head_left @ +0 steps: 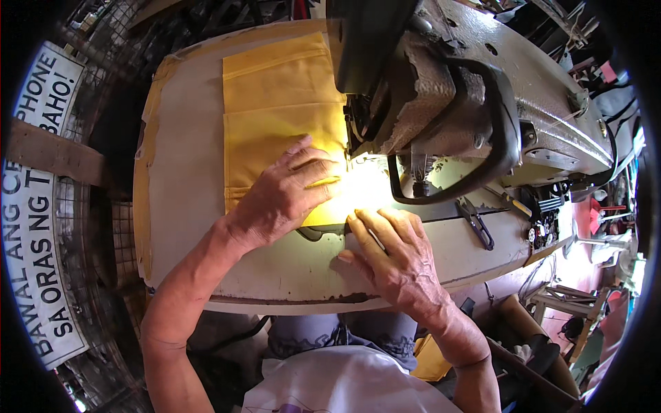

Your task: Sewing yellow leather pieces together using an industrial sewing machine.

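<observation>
Head: left hand (292,189) spread on cloth (275,124); right hand (396,251) flattened near edge; open tabletop (182,186)

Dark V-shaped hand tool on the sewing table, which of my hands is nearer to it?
Right. Your right hand is left of the dark tool, apart from it; your left hand is farther left, on the yellow fabric.
</observation>
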`<state>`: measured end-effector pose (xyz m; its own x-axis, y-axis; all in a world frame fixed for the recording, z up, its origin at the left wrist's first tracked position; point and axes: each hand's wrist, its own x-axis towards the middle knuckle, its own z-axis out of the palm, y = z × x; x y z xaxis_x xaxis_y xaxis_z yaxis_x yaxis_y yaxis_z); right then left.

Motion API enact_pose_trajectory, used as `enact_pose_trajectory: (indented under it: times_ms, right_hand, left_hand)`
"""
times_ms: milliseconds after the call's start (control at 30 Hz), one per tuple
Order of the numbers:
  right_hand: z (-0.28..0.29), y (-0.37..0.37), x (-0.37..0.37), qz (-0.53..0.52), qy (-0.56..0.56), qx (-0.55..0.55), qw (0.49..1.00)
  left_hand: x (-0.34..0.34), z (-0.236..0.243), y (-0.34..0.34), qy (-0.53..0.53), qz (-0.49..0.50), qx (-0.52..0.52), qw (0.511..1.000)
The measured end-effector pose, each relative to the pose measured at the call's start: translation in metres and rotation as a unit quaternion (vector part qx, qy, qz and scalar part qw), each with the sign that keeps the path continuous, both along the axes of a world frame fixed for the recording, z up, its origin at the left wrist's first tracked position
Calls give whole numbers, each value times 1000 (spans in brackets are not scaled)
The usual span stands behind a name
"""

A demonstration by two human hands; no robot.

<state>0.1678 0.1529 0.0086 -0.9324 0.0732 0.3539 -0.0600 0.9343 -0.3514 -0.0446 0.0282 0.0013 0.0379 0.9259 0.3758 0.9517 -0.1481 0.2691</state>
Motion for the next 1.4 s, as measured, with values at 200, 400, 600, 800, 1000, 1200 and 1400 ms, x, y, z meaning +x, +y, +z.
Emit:
enact_pose_trajectory:
  times_ms: [200, 400, 600, 800, 1000, 1200, 1400]
  right_hand:
    - [4, 9, -18, -18, -56, -36, 998]
    - [4, 9, -17, -40, -42, -63, 996]
    - [-4, 28, 34, -103, 52, 46, 992]
    - [-5, 85, 108, -352, 124, 119, 920]
    - [-38, 116, 132, -446, 152, 79, 878]
    - [-44, 119, 134, -459, 173, 44, 871]
    - [-42, 120, 135, -460, 138, 65, 875]
  left_hand:
    - [-15, 2, 10, -61, 6, 19, 998]
    - [-7, 6, 9, -45, 22, -17, 999]
    - [4, 2, 0, -41, 22, 2, 999]
    - [4, 3, 1, -52, 18, 1, 998]
    - [4, 2, 0, -15, 11, 6, 1000]
    - [-15, -2, 9, -14, 8, 7, 1000]
    - [-30, -5, 20, -19, -7, 7, 1000]
